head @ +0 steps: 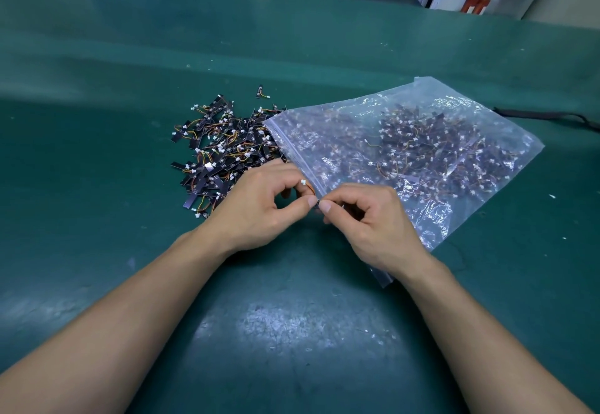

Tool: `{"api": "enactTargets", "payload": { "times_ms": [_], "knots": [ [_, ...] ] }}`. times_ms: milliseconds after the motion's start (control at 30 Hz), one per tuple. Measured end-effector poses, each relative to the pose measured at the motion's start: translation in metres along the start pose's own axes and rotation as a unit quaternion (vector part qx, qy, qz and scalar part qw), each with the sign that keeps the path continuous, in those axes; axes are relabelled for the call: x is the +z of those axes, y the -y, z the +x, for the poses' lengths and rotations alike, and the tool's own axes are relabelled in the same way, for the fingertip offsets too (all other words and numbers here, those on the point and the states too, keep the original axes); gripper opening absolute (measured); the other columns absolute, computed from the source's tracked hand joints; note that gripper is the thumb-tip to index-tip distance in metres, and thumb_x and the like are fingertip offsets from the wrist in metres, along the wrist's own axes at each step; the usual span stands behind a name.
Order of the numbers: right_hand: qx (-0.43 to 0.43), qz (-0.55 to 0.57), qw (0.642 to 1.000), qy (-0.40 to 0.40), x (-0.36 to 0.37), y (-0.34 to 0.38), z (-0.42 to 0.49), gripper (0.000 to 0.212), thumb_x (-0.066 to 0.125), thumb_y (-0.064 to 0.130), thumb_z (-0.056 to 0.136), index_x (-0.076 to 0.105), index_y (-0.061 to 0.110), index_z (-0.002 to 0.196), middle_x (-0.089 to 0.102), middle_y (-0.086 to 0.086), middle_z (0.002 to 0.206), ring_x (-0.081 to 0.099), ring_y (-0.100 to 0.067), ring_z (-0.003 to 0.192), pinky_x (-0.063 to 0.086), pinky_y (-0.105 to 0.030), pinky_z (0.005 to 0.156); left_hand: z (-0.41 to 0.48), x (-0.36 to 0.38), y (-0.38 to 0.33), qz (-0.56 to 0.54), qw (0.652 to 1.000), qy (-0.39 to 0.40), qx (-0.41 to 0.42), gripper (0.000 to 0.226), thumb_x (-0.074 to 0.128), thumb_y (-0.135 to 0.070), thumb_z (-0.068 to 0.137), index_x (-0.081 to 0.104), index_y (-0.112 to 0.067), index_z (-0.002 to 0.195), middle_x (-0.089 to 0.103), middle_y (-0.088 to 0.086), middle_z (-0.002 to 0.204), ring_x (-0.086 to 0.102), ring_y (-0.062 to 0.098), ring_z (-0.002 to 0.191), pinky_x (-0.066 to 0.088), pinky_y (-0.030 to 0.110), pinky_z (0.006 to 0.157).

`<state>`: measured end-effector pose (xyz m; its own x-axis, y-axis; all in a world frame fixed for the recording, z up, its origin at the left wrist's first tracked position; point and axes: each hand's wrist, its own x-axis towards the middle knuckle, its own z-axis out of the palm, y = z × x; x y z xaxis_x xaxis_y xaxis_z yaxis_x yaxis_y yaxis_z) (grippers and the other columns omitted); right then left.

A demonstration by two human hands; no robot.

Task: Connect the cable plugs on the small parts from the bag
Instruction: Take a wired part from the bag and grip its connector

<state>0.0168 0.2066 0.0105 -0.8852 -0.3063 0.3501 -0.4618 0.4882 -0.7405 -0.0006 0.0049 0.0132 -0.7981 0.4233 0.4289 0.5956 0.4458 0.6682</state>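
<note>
Hands together over worktop (292,332), fingertips meeting: left hand (256,209) and right hand (373,219) both pinch one small part (317,203), its dark strip mostly hidden between them. Its white plug (303,182) on orange lead stands free just above left thumb, likely kept clear for seating next. Under and beyond right hand, bag (422,154) lies with mouth turned toward hands, for easy reach. Just beyond left hand, loose pile (224,150) of parts; done or waiting, cannot tell.

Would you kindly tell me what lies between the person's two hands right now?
In the head view, one small part sits between the left hand and right hand, both pinching it; its white plug pokes up.
</note>
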Motion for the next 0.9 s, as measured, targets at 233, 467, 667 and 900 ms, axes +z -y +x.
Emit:
{"api": "enactTargets", "payload": {
  "times_ms": [233,467,667,900],
  "knots": [
    [0.031,0.026,0.998,-0.043,0.0,0.0011,0.0016,0.02,0.064,0.024,0.09,0.076,0.016,0.077,0.068,0.01,0.067,0.056,-0.017,0.057,0.042,-0.022,0.057,-0.0021,-0.0035,0.0026,-0.007,1.0,-0.008,-0.007,0.01,0.067,-0.019,0.088,0.069,-0.013,0.08,0.065,-0.01,0.081,0.055,0.021,0.079,0.045,0.037,0.077],
    [0.038,0.036,0.997,-0.055,0.0012,-0.0009,0.0001,0.014,0.067,0.027,0.089,0.078,0.019,0.083,0.063,0.017,0.066,0.048,-0.007,0.052,0.036,-0.015,0.056,-0.0024,-0.0044,0.0031,0.006,1.0,-0.029,0.004,0.008,0.069,-0.018,0.087,0.07,-0.015,0.08,0.064,-0.01,0.081,0.053,0.019,0.079,0.045,0.033,0.073],
    [0.022,0.026,0.998,-0.049,0.0008,-0.0022,0.0011,0.016,0.066,0.025,0.09,0.077,0.016,0.083,0.068,0.012,0.07,0.054,-0.014,0.056,0.041,-0.02,0.058,-0.002,-0.0036,0.0041,0.002,0.999,-0.033,0.005,0.005,0.07,-0.019,0.086,0.072,-0.015,0.083,0.067,-0.009,0.084,0.056,0.021,0.082,0.046,0.035,0.073],
    [-0.013,0.018,0.997,-0.078,0.002,-0.0044,0.0017,0.005,0.074,0.019,0.087,0.078,0.021,0.09,0.061,0.019,0.07,0.044,-0.007,0.051,0.032,-0.011,0.054,-0.0009,-0.0029,0.0042,0.024,0.997,-0.067,0.029,0.007,0.071,-0.015,0.087,0.069,-0.018,0.081,0.065,-0.011,0.084,0.055,0.021,0.078,0.045,0.037,0.074]
  ]
}}
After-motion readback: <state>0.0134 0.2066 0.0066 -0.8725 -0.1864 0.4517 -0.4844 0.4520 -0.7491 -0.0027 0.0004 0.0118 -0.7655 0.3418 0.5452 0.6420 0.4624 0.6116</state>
